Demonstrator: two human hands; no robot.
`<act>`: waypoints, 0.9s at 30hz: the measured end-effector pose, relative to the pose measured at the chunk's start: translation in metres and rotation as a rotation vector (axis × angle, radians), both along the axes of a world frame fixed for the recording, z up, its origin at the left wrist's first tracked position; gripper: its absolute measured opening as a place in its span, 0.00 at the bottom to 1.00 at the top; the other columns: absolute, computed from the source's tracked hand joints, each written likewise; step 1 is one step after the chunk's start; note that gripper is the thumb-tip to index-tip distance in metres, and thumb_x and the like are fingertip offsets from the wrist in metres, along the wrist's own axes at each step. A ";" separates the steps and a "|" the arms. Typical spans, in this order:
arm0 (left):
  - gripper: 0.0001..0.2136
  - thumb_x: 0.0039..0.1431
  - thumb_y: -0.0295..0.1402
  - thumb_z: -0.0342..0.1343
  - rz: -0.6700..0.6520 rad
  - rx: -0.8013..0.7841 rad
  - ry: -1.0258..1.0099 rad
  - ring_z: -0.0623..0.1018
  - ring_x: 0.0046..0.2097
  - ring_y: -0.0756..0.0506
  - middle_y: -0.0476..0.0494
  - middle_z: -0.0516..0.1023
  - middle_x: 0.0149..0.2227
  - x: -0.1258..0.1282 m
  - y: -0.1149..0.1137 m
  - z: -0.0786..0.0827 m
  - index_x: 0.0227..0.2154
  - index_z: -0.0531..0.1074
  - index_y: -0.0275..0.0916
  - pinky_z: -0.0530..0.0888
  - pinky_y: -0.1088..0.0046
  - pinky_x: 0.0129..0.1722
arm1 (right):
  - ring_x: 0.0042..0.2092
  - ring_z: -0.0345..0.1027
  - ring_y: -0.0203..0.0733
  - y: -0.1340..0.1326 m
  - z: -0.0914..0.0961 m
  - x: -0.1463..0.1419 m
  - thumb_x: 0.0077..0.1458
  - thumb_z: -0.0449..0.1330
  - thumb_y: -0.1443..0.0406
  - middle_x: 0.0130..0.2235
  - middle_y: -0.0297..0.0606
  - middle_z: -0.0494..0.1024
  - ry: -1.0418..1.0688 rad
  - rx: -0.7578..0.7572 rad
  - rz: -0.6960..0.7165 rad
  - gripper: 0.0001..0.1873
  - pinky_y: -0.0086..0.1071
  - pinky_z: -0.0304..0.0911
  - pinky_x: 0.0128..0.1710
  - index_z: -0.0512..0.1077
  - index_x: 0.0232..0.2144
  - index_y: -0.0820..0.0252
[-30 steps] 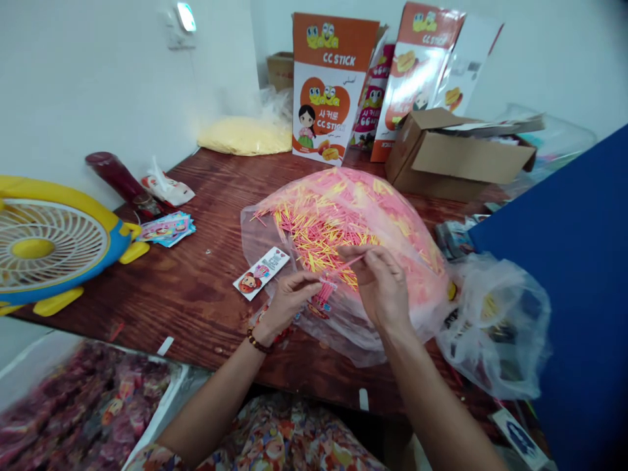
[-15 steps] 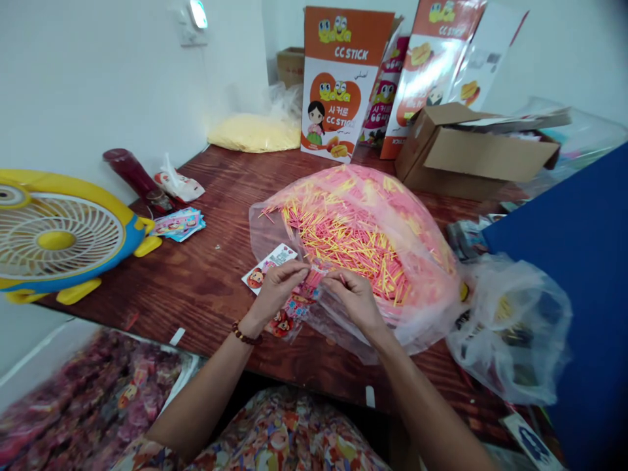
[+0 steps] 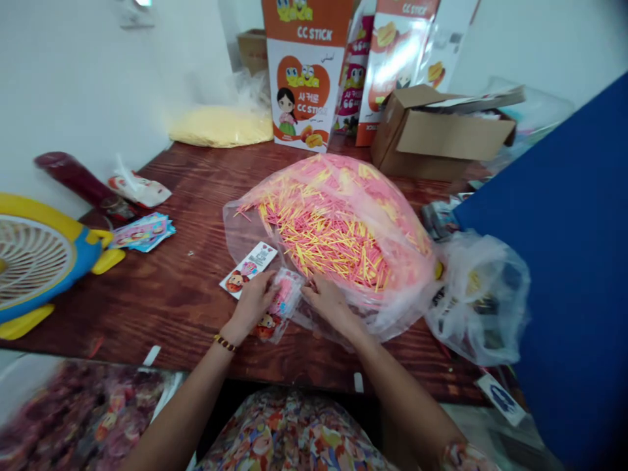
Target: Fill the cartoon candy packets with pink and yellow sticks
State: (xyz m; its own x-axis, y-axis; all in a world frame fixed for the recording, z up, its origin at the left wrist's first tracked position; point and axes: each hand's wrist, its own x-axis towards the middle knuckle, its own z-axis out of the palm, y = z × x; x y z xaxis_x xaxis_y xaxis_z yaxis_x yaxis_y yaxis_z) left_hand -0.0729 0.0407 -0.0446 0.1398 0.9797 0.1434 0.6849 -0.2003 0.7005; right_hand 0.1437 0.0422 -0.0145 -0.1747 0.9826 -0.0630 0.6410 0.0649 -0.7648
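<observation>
A small clear plastic packet with pink and blue print lies between my two hands at the table's front. My left hand is closed on its left edge. My right hand, fingers pinched, holds its right edge beside the big bag. Just behind my left hand is a white card with cartoon figures. Below the fingers another packet with a red cartoon face rests on the wood. Right behind my hands a large open transparent bag bulges with thin pink and yellow sticks.
A yellow-blue fan, blue cards and a tissue pack stand left. At the back are a bag of yellow material, a CC Stick box and an open carton. A crumpled plastic bag sits right, beside a blue panel.
The camera view has shifted, so the scene sits further left. My hands have lowered slightly and moved apart, and the packet between them now shows more flat.
</observation>
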 end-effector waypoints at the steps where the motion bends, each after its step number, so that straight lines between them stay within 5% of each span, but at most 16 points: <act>1: 0.18 0.62 0.37 0.53 0.018 0.001 -0.013 0.77 0.41 0.42 0.39 0.79 0.41 -0.003 0.001 0.001 0.53 0.71 0.36 0.73 0.64 0.45 | 0.30 0.65 0.37 0.001 0.004 0.016 0.56 0.56 0.63 0.28 0.32 0.74 -0.010 0.012 -0.011 0.07 0.29 0.52 0.30 0.71 0.29 0.59; 7: 0.18 0.64 0.40 0.49 0.229 0.009 0.298 0.75 0.49 0.36 0.35 0.77 0.48 -0.029 0.025 0.017 0.51 0.72 0.38 0.70 0.58 0.49 | 0.33 0.69 0.40 0.017 0.029 0.142 0.58 0.52 0.64 0.32 0.39 0.79 -0.424 0.009 -0.344 0.11 0.29 0.53 0.31 0.74 0.33 0.60; 10: 0.20 0.64 0.42 0.48 0.322 -0.063 0.532 0.72 0.51 0.30 0.30 0.74 0.50 -0.034 0.039 0.021 0.52 0.73 0.38 0.68 0.53 0.47 | 0.36 0.71 0.43 0.027 0.029 0.170 0.59 0.51 0.63 0.35 0.44 0.80 -0.634 -0.081 -0.362 0.14 0.30 0.53 0.32 0.76 0.34 0.61; 20: 0.24 0.64 0.48 0.46 0.343 -0.111 0.671 0.70 0.52 0.28 0.27 0.71 0.51 -0.038 0.051 0.008 0.54 0.71 0.37 0.69 0.53 0.46 | 0.49 0.74 0.54 0.040 0.025 0.148 0.62 0.49 0.64 0.48 0.59 0.78 -0.671 -0.263 -0.514 0.21 0.36 0.63 0.42 0.75 0.48 0.69; 27: 0.23 0.64 0.46 0.47 0.367 -0.072 0.649 0.70 0.52 0.29 0.27 0.71 0.51 -0.036 0.048 0.008 0.54 0.69 0.36 0.68 0.54 0.46 | 0.53 0.72 0.50 0.050 0.024 0.132 0.63 0.49 0.58 0.51 0.55 0.77 -0.623 -0.299 -0.583 0.24 0.36 0.64 0.49 0.73 0.52 0.65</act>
State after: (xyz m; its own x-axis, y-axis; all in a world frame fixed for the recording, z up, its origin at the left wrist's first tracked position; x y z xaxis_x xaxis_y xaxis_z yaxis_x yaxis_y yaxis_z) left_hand -0.1090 0.0882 -0.0364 -0.1627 0.9836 0.0772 0.9791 0.1513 0.1358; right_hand 0.2757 0.0926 0.0096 0.4967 0.8320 -0.2471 0.8137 -0.5455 -0.2009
